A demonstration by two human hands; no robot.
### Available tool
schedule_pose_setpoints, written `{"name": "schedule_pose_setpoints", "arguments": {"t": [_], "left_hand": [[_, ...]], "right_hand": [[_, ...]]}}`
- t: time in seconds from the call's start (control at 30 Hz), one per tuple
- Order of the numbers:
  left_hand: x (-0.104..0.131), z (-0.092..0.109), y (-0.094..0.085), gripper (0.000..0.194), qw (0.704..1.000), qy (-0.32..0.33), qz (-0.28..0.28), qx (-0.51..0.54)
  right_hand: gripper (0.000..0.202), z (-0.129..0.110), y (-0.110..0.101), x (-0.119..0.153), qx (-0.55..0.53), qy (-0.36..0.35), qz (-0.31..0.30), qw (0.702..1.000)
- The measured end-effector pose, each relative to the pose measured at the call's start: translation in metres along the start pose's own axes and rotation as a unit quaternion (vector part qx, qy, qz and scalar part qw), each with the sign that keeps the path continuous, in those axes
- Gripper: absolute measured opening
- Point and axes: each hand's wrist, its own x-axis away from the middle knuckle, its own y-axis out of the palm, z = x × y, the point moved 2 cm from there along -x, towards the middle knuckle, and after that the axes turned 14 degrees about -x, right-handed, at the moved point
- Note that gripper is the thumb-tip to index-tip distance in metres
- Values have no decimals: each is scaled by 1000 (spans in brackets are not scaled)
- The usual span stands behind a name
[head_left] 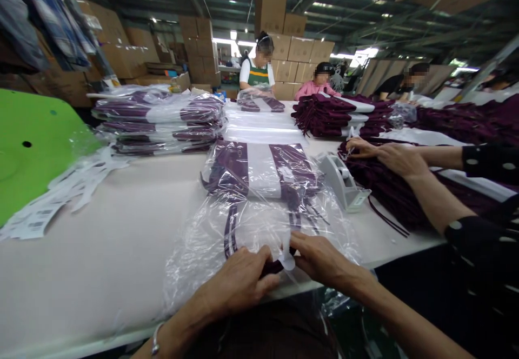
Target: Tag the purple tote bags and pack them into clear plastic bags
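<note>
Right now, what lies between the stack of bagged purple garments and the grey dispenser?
One folded purple garment with a white band, in clear plastic, lies between the stack and the grey dispenser, as the head view shows.

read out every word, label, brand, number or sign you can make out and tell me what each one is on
No text can be read for certain.
White labels by the green sheet: dark print, too small.
Green apron across the table: lettering, too small.
Stacked cartons: faint marks, blurred.
Tape dispenser: small label, unreadable.
White sticker on the bagged maroon garment: no legible print.
</note>
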Motion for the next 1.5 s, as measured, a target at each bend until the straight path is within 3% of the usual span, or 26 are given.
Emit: {"name": "schedule_pose_setpoints", "arguments": {"t": [0.17,0.3,0.47,0.57,0.67,0.77,0.83,0.9,1.0,1.23,1.37,1.5], "left_hand": [[-17,-6,13,15,998,-22,29,55],[-24,-13,22,13,992,-10,44,116],[-18,-15,15,29,980,29,42,190],[-15,-13,14,43,982,41,31,183],[-14,-11,18,52,991,12,46,127],[-16,-6,22,47,995,1,67,77],[-18,-3,25,41,997,6,64,53],[-21,-2,27,48,997,8,61,37],[-25,-1,32,59,997,12,70,8],[-33,3,40,34,990,-25,134,-42],[-32,4,42,35,989,-20,135,-55],[-20,-6,48,29,978,-21,198,-57]], "right_hand": [[25,-4,15,0,27,54,5,998],[35,-10,38,-3,-21,37,38,998],[58,-12,56,-10,-80,34,83,993],[47,-14,46,-10,-173,17,52,983],[37,-16,26,-5,-314,58,-14,948],[27,-17,12,-5,-400,113,-55,908],[22,-16,10,-10,-416,115,-43,901],[20,-16,13,-18,-401,95,12,911],[15,-13,20,-31,-328,11,116,937],[19,3,26,-49,-90,-148,169,970],[20,4,32,-51,-115,-121,201,965],[19,8,39,-46,-178,-44,151,971]]}}
